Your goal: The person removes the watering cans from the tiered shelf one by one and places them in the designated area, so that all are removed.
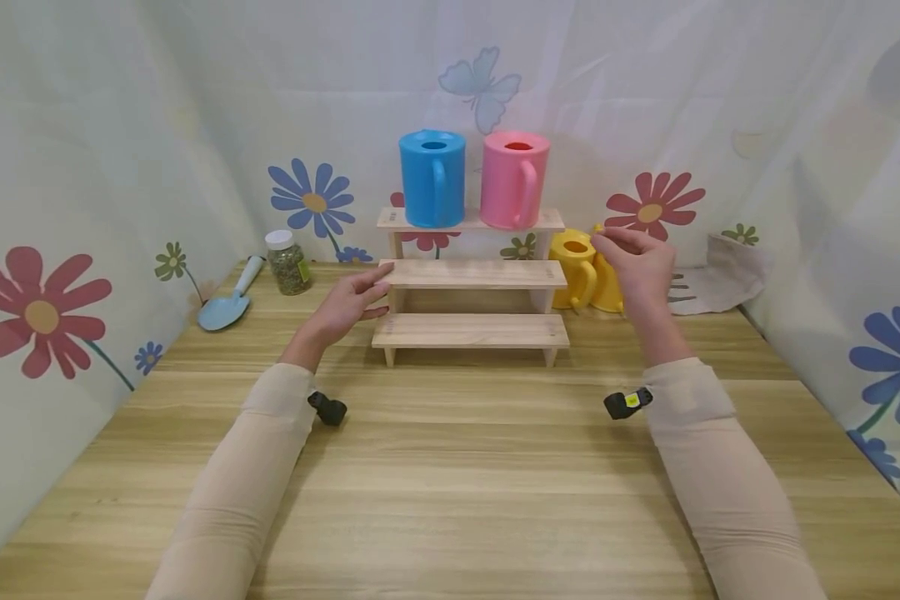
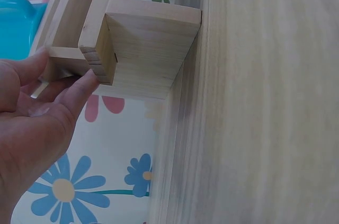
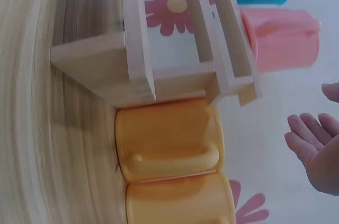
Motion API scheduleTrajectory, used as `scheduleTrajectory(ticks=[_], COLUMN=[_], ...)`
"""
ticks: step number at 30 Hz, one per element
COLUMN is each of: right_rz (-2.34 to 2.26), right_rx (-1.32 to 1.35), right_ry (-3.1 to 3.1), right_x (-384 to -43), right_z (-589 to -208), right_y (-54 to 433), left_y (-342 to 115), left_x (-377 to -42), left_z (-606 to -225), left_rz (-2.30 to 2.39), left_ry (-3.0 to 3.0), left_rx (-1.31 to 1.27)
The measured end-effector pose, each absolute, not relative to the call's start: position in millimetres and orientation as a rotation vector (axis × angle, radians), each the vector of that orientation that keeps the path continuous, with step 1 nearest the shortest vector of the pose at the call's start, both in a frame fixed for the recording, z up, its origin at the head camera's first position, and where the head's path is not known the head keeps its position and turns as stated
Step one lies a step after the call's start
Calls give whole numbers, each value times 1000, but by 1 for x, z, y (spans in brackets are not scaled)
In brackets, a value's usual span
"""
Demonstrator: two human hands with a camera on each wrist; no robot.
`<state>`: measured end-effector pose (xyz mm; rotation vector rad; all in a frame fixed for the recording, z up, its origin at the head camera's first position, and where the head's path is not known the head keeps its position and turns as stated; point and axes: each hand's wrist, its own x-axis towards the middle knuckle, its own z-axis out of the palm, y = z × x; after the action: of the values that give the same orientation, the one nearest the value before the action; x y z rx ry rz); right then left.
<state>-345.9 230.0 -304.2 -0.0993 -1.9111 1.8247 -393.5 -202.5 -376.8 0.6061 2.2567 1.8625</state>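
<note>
A three-step wooden display stand (image 1: pixel 472 273) stands on the table. On its top step, a blue plastic jug (image 1: pixel 420 187) and a pink plastic jug (image 1: pixel 504 187) sit side by side, handles toward me. My left hand (image 1: pixel 345 307) touches the stand's left end at the middle step, fingers loosely spread; the left wrist view shows its fingertips by the board ends. To the right of the stand, two yellow jugs (image 3: pixel 164 134) stand on the table, touching each other. My right hand (image 1: pixel 641 260) is raised before them with fingers lightly bent, holding nothing.
A light-blue hand trowel (image 1: pixel 225 312) and a white-capped jar (image 1: pixel 289 265) of green bits lie and stand at the left back. Behind my right hand are a beige cloth (image 1: pixel 727 279) and a partly hidden fork-like tool (image 1: pixel 681 287). Flower-printed curtains surround the table.
</note>
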Motion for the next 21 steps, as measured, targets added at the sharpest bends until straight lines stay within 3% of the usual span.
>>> scheduleTrajectory(ticks=[21], right_rz=[1862], right_rx=[137], right_ry=[-1861], right_x=[-341], right_z=[-294], right_y=[195], left_y=[-202], left_x=[-394], left_z=[-377], left_rz=[1871], left_ry=[2244], left_rx=[617])
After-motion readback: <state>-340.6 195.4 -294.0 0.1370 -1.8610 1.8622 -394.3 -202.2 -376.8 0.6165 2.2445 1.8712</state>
